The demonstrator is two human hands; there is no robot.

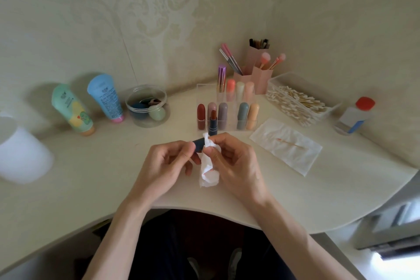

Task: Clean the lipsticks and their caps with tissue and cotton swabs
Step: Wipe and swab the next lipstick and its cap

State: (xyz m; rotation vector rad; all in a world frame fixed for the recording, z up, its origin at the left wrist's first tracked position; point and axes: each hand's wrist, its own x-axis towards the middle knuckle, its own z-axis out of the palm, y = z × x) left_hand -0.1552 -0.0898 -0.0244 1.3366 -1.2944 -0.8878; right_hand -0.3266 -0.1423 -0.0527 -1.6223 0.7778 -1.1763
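One dark blue cylindrical cap (198,145) is getting wiped just in front of the clear acrylic lipstick rack (203,93). Our left hand (168,166) is gripping it and our right hand (236,166) is pinching crumpled white tissue (208,175) against its end. Next, we are judging, comes recapping the uncapped brown-red lipstick (213,120) standing against the rack's front.

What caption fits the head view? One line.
Left hand holds a dark blue cap while right hand presses tissue against its end.
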